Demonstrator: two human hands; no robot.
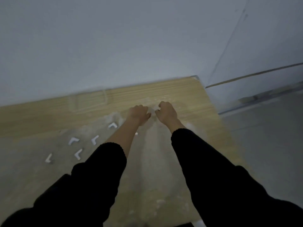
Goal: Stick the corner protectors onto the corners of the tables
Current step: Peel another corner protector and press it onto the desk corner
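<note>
Both hands were out over the wooden worktop (49,122), close together near its far edge by the wall (114,46). The left hand (138,113) and the right hand (167,112) had their fingers curled in, and something small and pale sat between them, probably a corner protector (153,110) being readied; the blur made it impossible to tell which hand truly held it. Five loose white corner protectors (78,154) lay scattered on the worktop left of the left forearm, with a further pale scrap (136,133) just beside that arm. A clear protector (195,77) seemed already fitted at the far right corner.

Judged from this, the step was peeling the backing. It would go best with one hand pinching the piece steady while the other lifted the film from an edge, keeping fingertips off the sticky face, since the worktop looked dusty and grit would weaken the bond.
</note>
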